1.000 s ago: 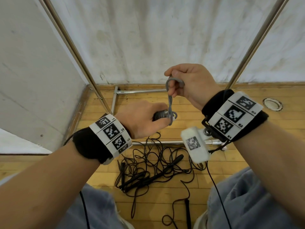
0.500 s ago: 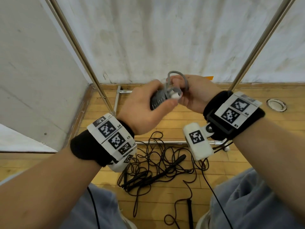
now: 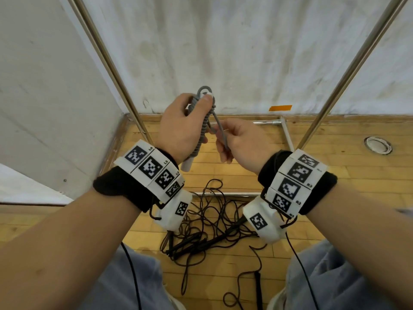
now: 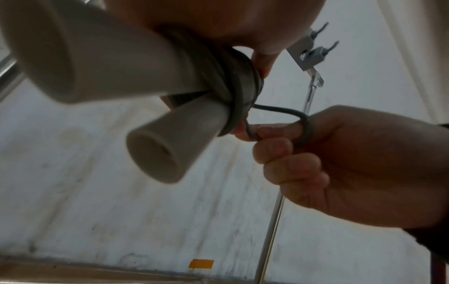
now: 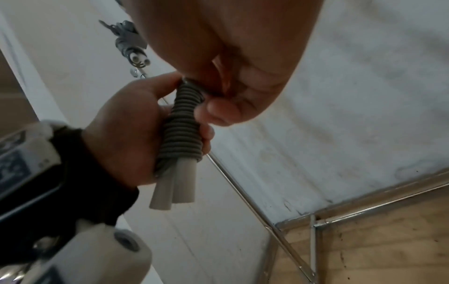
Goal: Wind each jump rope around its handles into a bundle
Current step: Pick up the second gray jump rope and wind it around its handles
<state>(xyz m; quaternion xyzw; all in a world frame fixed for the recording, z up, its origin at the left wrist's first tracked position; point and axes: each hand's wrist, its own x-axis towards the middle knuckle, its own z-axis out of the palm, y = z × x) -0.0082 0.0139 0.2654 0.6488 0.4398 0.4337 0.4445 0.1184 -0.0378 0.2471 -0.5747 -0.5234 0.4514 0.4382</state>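
The left hand point(image 3: 178, 128) grips two white handles point(image 5: 175, 184) wrapped tight in gray rope point(image 5: 181, 126). The right hand point(image 3: 242, 144) pinches one loose loop point(image 4: 295, 124).

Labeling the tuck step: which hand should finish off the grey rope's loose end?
Right. The right hand already pinches the loose loop, while the left hand grips the wound grey bundle steady.

The only readable marks you have are tiny codes beside the black-and-white squares on your wrist bands: L4 and L3 on the left wrist band point(image 3: 149, 167), and R3 and R2 on the right wrist band point(image 3: 295, 180).
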